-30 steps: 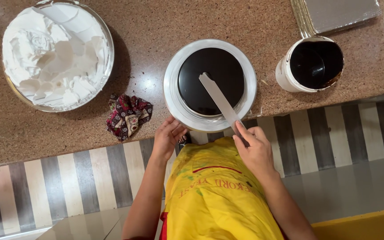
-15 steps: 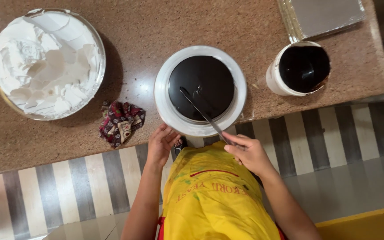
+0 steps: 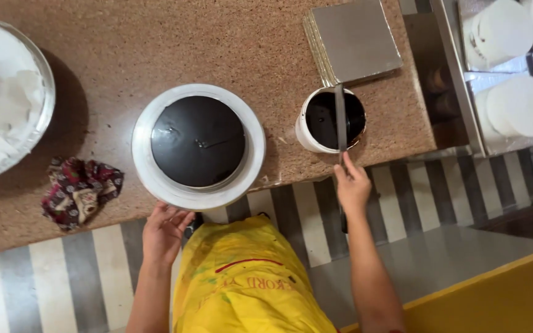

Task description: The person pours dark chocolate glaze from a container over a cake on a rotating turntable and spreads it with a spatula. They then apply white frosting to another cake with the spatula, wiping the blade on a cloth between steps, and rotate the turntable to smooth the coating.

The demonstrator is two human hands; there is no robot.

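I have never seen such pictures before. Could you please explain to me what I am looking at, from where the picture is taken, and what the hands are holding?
There is no machine here: a person works with two bare hands. The camera sits on the person's head and looks straight down, so you see the arms and a yellow apron from above.

The surface is a brown speckled counter. On it stands a white turntable carrying a round cake with dark, shiny glaze. To its right is a white cup of dark glaze, and behind that a stack of square silver boards. On the left are a large bowl of white cream and a crumpled patterned cloth.

The right hand holds a long flat spatula, its blade lying across the cup. The left hand touches the turntable's near edge.
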